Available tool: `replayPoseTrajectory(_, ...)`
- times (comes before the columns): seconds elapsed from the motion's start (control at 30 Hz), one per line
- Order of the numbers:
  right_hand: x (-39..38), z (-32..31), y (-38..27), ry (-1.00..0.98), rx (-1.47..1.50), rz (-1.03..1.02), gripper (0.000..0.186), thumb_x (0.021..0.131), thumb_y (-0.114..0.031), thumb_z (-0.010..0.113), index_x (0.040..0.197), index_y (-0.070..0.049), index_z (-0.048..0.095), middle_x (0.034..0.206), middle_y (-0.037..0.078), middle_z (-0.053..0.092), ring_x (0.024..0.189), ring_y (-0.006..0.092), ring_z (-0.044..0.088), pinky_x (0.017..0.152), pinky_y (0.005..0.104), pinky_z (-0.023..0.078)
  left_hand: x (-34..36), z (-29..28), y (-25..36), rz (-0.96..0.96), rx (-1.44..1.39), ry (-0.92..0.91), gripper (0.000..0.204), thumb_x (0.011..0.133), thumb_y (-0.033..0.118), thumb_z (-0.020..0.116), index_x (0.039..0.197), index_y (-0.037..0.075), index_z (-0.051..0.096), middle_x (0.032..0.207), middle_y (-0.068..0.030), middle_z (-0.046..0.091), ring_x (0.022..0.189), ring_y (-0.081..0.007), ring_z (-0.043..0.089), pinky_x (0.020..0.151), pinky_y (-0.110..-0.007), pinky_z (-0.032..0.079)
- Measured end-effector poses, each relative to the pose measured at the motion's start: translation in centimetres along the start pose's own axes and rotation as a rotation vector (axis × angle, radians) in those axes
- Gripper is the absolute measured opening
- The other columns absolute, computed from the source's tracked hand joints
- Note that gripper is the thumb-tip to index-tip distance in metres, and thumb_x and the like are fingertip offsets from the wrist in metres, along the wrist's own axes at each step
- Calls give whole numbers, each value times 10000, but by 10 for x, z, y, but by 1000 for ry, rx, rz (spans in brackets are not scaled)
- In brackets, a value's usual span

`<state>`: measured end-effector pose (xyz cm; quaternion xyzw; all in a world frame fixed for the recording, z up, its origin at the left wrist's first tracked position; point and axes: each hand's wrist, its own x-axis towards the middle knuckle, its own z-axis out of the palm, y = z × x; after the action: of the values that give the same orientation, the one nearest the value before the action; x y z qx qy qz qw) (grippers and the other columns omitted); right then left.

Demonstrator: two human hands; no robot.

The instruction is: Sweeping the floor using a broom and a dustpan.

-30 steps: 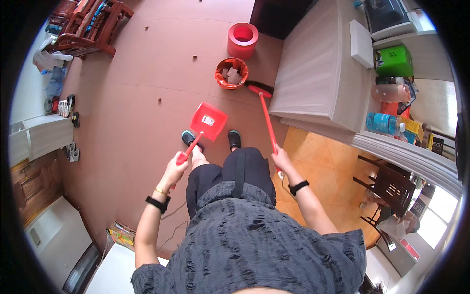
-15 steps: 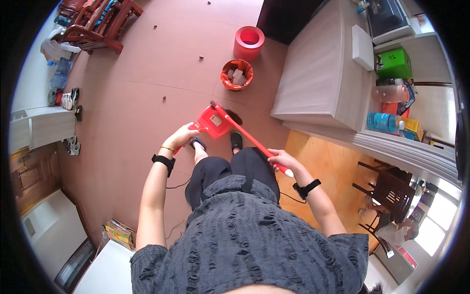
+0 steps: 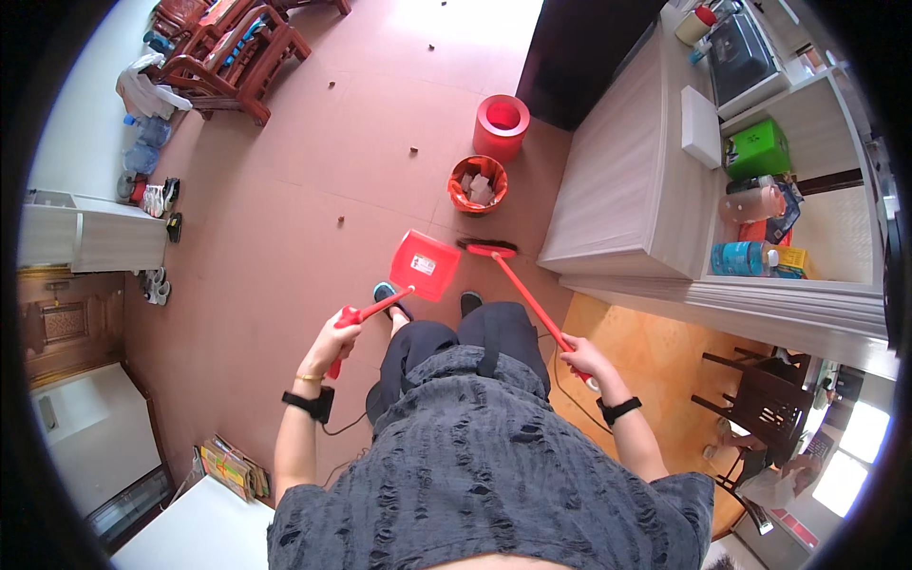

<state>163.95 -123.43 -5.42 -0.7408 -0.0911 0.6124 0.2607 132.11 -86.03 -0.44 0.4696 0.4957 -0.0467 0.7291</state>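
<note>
My left hand (image 3: pixel 326 345) is closed round the handle of a red dustpan (image 3: pixel 432 275), whose flat pan with a white label is held out in front of my feet. In my right hand (image 3: pixel 587 359) is the handle of a small red broom (image 3: pixel 529 300). Its dark-bristled head (image 3: pixel 492 250) is to the right of the dustpan, apart from it, near the cabinet's corner. I cannot tell whether the pan touches the floor.
A lined red waste bin (image 3: pixel 477 206) holding white waste stands ahead, with a red round container (image 3: pixel 502 145) behind it. Several small brown pieces, one a brown bit (image 3: pixel 341 219), dot the floor. A pale cabinet (image 3: pixel 608 171) bounds the right; wooden furniture (image 3: pixel 228 76) stands far left.
The broom head has swung right, away from the dustpan it overlapped before. My hands are farther apart, and the dustpan has turned, showing more of its handle.
</note>
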Motion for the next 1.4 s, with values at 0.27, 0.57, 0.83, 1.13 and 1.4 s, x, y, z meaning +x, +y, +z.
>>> replayPoseTrajectory(0.27, 39, 15, 46, 132, -659, 9, 486, 733, -49, 482, 1217, -83, 461, 707, 179, 609, 550, 244, 616, 481, 349, 505, -108, 26, 42, 243, 430, 99, 219, 690, 111, 571, 894, 75, 500, 613, -2, 473, 455, -92, 433, 439, -222, 386)
replayPoseTrajectory(0.57, 28, 14, 61, 137, -579, 41, 490, 738, -33, 464, 1224, -92, 444, 686, 168, 596, 539, 245, 607, 463, 354, 497, -120, 37, 8, 549, 1552, -116, 337, 665, 218, 620, 969, 131, 507, 617, -98, 583, 565, -279, 604, 464, -371, 465)
replayPoseTrajectory(0.83, 13, 10, 57, 148, -539, 53, 532, 742, -32, 475, 1266, -107, 423, 723, 183, 607, 568, 268, 610, 489, 361, 488, -82, 39, -59, 577, 1884, -227, 268, 755, 231, 580, 1002, 153, 514, 571, -43, 541, 498, -201, 586, 398, -344, 422)
replayPoseTrajectory(1.13, 22, 27, 103, 119, -520, 89, 622, 757, -72, 487, 1348, -169, 320, 691, 135, 585, 498, 202, 582, 427, 327, 475, -69, 29, -68, 589, 1959, -270, 239, 764, 253, 582, 968, 155, 505, 571, -35, 538, 509, -183, 587, 403, -331, 419)
replayPoseTrajectory(1.4, 43, 48, 102, 116, -255, 230, 629, 735, -30, 452, 1323, -138, 259, 755, 149, 559, 502, 223, 574, 412, 340, 460, -94, 26, 7, 587, 1336, -38, 281, 669, 197, 600, 924, 132, 501, 612, -69, 563, 515, -218, 587, 491, -328, 476)
